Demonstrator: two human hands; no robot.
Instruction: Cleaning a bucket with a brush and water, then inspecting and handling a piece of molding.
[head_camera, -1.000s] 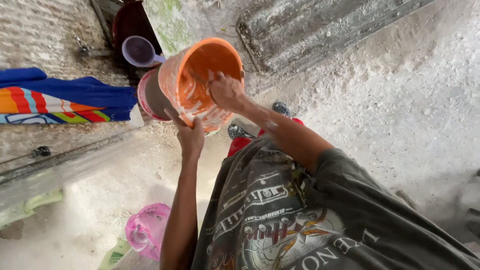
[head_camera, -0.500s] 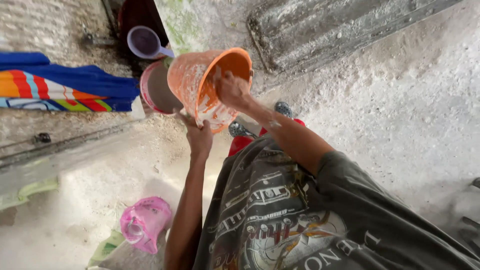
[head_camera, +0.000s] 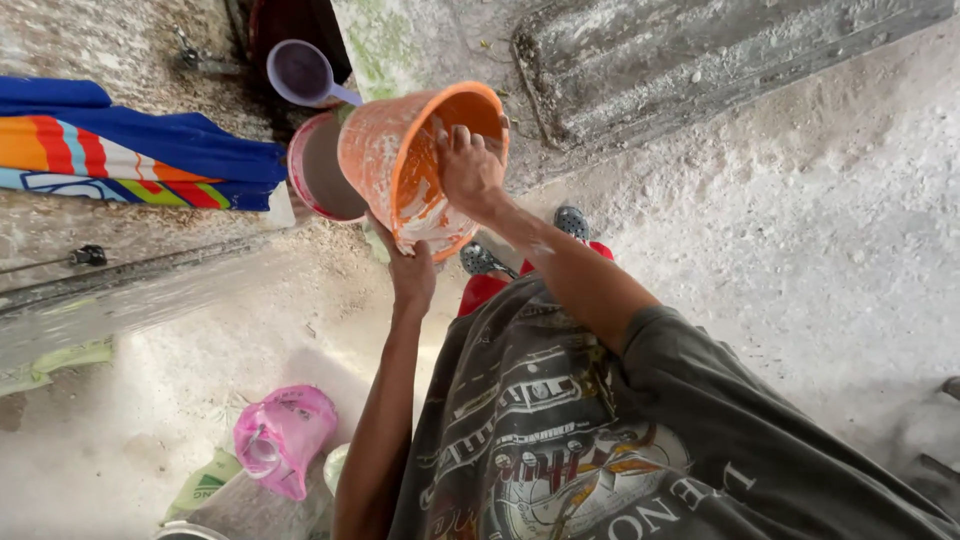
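Over a pale, dusty concrete floor (head_camera: 800, 250) with a striped cloth (head_camera: 120, 150) at ten o'clock, the tilted orange bucket (head_camera: 400, 160) hides its contents, the right hand (head_camera: 468, 170) seemingly hooked over its rim at two o'clock and the left hand (head_camera: 410, 275) cupping its base at six o'clock.

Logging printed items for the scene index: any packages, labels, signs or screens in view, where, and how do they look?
Pink plastic pouch: crumpled, on the dusty ground at lower left.
Green and white packet: flat, beside the pouch, partly cut off by the frame.
No signs or screens.
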